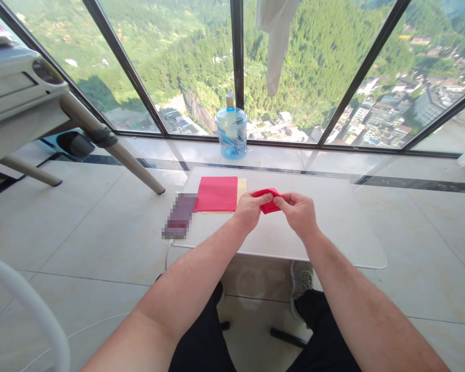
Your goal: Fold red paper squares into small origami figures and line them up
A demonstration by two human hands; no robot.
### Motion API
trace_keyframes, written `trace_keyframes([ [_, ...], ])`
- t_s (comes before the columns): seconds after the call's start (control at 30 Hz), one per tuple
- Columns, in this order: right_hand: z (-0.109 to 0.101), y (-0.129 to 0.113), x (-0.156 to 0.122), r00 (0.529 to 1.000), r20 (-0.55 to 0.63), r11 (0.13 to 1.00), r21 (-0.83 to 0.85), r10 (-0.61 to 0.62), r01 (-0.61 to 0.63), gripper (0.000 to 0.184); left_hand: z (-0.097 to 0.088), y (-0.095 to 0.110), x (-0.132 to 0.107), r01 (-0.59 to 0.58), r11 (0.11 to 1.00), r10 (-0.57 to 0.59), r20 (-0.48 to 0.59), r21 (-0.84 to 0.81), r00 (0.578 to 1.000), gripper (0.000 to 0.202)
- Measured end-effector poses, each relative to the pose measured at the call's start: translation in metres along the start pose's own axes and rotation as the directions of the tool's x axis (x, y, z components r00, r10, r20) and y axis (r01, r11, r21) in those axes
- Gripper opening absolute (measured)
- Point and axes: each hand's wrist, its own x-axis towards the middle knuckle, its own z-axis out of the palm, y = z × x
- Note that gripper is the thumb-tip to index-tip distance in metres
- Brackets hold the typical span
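Observation:
A small folded piece of red paper is held above a low white table. My left hand pinches its left end and my right hand pinches its right end, fingers closed on it. To the left on the table lies a flat red sheet on top of a pale yellow sheet. A blurred dark rectangular object lies at the table's left edge.
A large blue water jug stands on the floor by the floor-to-ceiling window. A treadmill-like machine with slanted legs is at the left. A white curved rail sits at bottom left. My legs and a shoe are under the table.

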Motion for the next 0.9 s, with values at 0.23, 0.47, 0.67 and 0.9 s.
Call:
trace_keyframes([
  [0.23,-0.002,0.001,0.001,0.996,-0.042,0.993,-0.09,-0.082,0.078,0.03,0.0,0.002,-0.001,-0.056,0.996,0.057,-0.013,0.068,0.998,0.025],
  [0.47,-0.007,-0.012,-0.003,0.908,-0.034,0.867,-0.314,-0.418,0.387,0.007,0.003,0.01,-0.003,-0.141,0.952,0.144,0.008,0.272,0.99,0.022],
  [0.67,-0.009,-0.012,-0.003,0.92,0.005,0.867,-0.331,-0.393,0.372,0.004,-0.001,0.007,0.0,-0.181,0.927,0.175,0.049,0.328,0.983,0.023],
  [0.9,-0.008,-0.011,-0.003,0.92,0.028,0.858,-0.352,-0.391,0.375,0.006,-0.003,0.004,0.002,-0.205,0.901,0.19,0.079,0.382,0.979,0.021],
])
